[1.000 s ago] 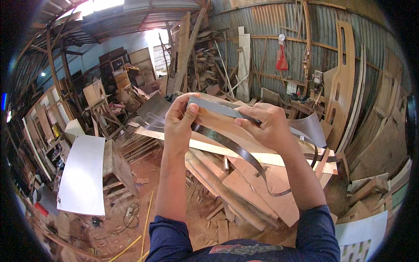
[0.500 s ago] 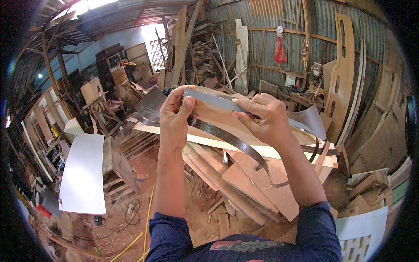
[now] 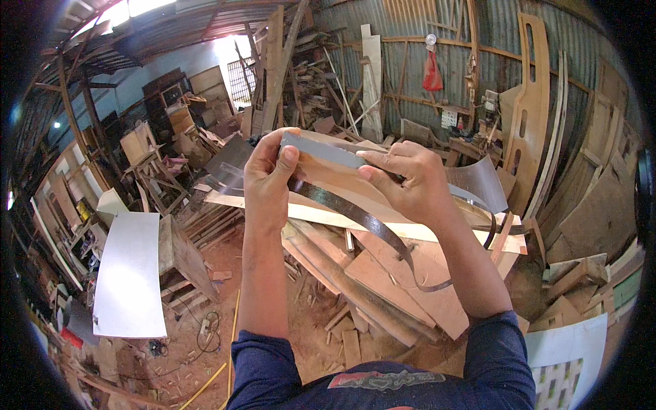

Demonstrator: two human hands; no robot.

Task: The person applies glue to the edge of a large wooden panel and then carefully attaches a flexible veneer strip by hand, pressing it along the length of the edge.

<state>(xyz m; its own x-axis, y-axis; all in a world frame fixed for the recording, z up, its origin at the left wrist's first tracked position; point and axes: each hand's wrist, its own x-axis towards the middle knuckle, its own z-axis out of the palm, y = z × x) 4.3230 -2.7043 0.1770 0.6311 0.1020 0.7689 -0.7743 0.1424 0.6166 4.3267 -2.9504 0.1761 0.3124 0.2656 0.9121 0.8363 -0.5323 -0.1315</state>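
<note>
My left hand (image 3: 267, 171) grips the left end of a flat grey strip (image 3: 321, 150), its thumb on the strip's face. My right hand (image 3: 413, 178) has its fingers closed on the right part of the same strip. A long, glossy dark band (image 3: 348, 213) hangs in a loose curve below my hands and runs off to the right. Under and behind them lie pale wooden boards (image 3: 321, 219), with a thin translucent sheet (image 3: 478, 184) curling up at the right.
A white panel (image 3: 126, 273) leans against a wooden bench (image 3: 184, 260) at the left. Offcuts and boards (image 3: 581, 287) crowd the right. Cables (image 3: 208, 335) and scraps lie on the dirt floor. A corrugated wall (image 3: 410, 68) with a red bag (image 3: 432, 75) stands behind.
My hands and the grey strip have shifted a little up and left in the picture, and so has much of the background. Both hands keep their hold.
</note>
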